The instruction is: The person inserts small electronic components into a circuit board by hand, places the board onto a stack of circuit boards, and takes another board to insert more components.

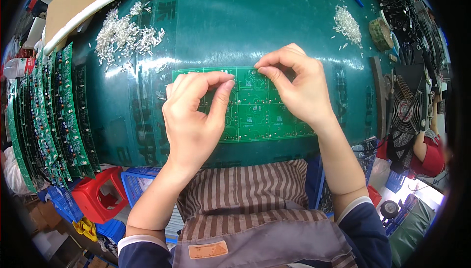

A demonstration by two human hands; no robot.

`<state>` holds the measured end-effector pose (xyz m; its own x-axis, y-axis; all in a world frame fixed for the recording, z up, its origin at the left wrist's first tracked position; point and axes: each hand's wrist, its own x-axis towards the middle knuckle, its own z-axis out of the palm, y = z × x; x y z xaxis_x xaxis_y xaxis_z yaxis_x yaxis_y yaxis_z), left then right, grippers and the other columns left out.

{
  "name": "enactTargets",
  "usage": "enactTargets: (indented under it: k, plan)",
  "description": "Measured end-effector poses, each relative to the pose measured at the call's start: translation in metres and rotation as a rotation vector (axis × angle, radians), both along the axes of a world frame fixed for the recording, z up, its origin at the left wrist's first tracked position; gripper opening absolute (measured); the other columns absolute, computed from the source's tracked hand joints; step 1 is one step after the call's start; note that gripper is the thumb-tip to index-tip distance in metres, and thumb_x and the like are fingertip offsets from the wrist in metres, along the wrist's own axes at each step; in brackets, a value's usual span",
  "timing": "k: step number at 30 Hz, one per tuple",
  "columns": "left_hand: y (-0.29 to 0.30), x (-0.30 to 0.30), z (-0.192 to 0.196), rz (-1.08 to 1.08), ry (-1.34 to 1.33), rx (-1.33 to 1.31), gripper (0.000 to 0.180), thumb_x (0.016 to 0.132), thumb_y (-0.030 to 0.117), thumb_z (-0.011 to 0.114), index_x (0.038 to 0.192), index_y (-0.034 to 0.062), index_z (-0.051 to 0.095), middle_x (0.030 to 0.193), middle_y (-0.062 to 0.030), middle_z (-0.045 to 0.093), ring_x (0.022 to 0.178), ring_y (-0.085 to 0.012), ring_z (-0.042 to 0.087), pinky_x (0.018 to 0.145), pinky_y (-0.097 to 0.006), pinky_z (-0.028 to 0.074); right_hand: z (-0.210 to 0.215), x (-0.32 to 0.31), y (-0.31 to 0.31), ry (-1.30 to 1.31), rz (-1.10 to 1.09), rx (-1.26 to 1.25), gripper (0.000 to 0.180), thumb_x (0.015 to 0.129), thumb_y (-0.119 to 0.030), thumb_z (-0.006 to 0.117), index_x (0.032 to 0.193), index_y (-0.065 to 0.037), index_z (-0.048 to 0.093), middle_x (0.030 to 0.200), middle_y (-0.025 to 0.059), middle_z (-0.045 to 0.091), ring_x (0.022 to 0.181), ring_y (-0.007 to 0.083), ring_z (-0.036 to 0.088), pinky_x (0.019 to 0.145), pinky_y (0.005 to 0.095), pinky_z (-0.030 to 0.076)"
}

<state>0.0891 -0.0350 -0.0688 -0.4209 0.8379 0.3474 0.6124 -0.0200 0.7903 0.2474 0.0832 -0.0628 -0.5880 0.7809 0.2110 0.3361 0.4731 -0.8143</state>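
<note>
**Two hands pinching over a green circuit board**

Lying flat at the middle of the green table (235, 18) is a green circuit board (255, 116), a panel of repeated small squares. The left hand (194, 118) covers the board's 9 o'clock end, thumb and forefinger pinched together at its upper edge; whether anything small sits between the fingertips cannot be told. The right hand (299, 89) rests over the board's 1 o'clock part, thumb and forefinger likewise closed to a pinch at the top edge, and what they hold, if anything, is too small to see.

At 11 o'clock from the board lies a heap of small clear parts (125, 37), and a smaller heap (347, 23) lies at 1 o'clock. A row of filled circuit boards (49, 116) stands on edge at 9 o'clock. A fan (405, 111) sits at 3 o'clock, and a red stool (100, 194) is at 7 o'clock, below the table edge.
</note>
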Motion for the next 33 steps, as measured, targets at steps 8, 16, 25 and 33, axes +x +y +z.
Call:
enactTargets:
  k: [8, 16, 25, 33]
  plan:
    - [0.0007, 0.0018, -0.0004, 0.033, -0.031, 0.021, 0.008, 0.083, 0.004, 0.075, 0.091, 0.0057, 0.073, 0.081, -0.0061, 0.071, 0.075, -0.0204, 0.065, 0.075, -0.032, 0.043, 0.0004, -0.0002, -0.0004, 0.001, 0.005, 0.005, 0.006, 0.084, -0.001, 0.072, 0.089, -0.003, 0.073, 0.084, 0.0085, 0.071, 0.082, 0.0226, 0.065, 0.071, 0.0334, 0.053]
    - [0.0003, 0.0008, -0.0036, 0.042, -0.012, 0.033, 0.01, 0.083, 0.003, 0.075, 0.092, 0.0062, 0.073, 0.081, -0.0063, 0.071, 0.074, -0.0195, 0.065, 0.075, -0.031, 0.042, 0.0011, -0.0013, -0.0015, -0.015, 0.013, 0.063, 0.006, 0.084, -0.001, 0.071, 0.089, -0.003, 0.073, 0.085, 0.0085, 0.071, 0.083, 0.023, 0.065, 0.072, 0.0336, 0.053]
    - [0.0005, 0.0011, -0.0029, 0.028, 0.039, 0.032, 0.012, 0.082, 0.003, 0.075, 0.093, 0.0073, 0.073, 0.081, -0.0056, 0.071, 0.074, -0.02, 0.064, 0.075, -0.032, 0.042, -0.0004, -0.0007, -0.001, -0.012, 0.015, 0.114, 0.006, 0.082, 0.0, 0.072, 0.088, -0.003, 0.072, 0.084, 0.0085, 0.071, 0.083, 0.0235, 0.066, 0.071, 0.0336, 0.053]
    - [0.0014, 0.0001, -0.0036, -0.021, 0.104, 0.034, 0.013, 0.081, 0.002, 0.075, 0.093, 0.008, 0.073, 0.088, -0.0043, 0.072, 0.081, -0.0205, 0.064, 0.077, -0.032, 0.042, 0.0018, 0.0003, -0.0057, 0.003, -0.002, 0.107, 0.009, 0.08, 0.003, 0.072, 0.087, -0.002, 0.071, 0.093, 0.0101, 0.067, 0.084, 0.0274, 0.066, 0.072, 0.0367, 0.054]
